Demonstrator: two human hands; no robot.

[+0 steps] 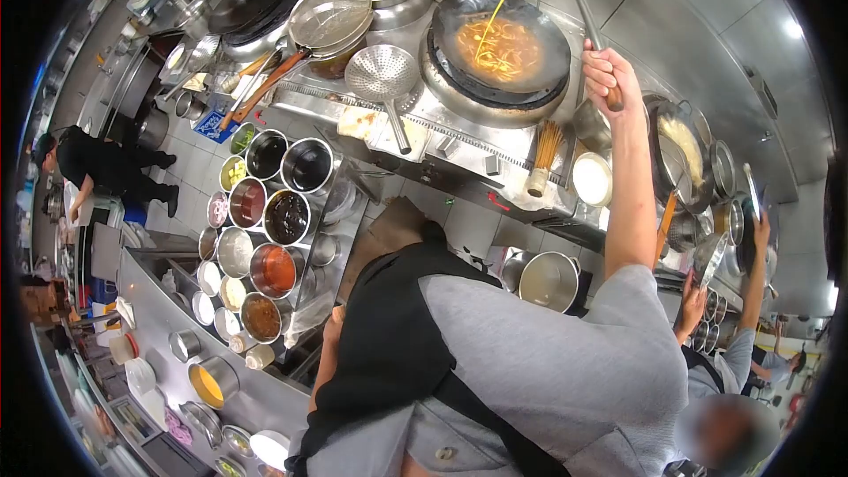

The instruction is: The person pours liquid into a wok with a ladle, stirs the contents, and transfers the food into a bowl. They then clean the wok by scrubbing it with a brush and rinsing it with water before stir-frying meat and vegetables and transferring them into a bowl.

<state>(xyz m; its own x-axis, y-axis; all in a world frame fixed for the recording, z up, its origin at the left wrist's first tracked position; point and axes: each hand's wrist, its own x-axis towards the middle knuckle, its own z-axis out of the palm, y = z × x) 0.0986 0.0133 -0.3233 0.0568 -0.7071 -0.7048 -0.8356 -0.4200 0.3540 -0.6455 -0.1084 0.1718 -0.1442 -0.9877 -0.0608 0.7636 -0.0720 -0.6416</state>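
Observation:
My right hand (611,79) is raised and closed around the handle of a ladle (583,4), whose bowl tips at the top edge of the view. A thin stream of yellow liquid (505,0), like beaten egg, runs from it into a black wok (546,53). In the wok, reddish-brown broth (521,42) is streaked with yellow strands, and a haze hangs over it. Low at my side, my left hand (334,325) is partly hidden by my apron, near a white cloth (309,320) at the counter's edge; its fingers do not show clearly.
A perforated skimmer (382,73) lies left of the wok; a bamboo brush (545,157) is on the stove front. Several sauce pots (275,269) fill the left counter. A large pot (548,283) stands low behind my arm. Co-workers (97,163) (733,362) are at both sides.

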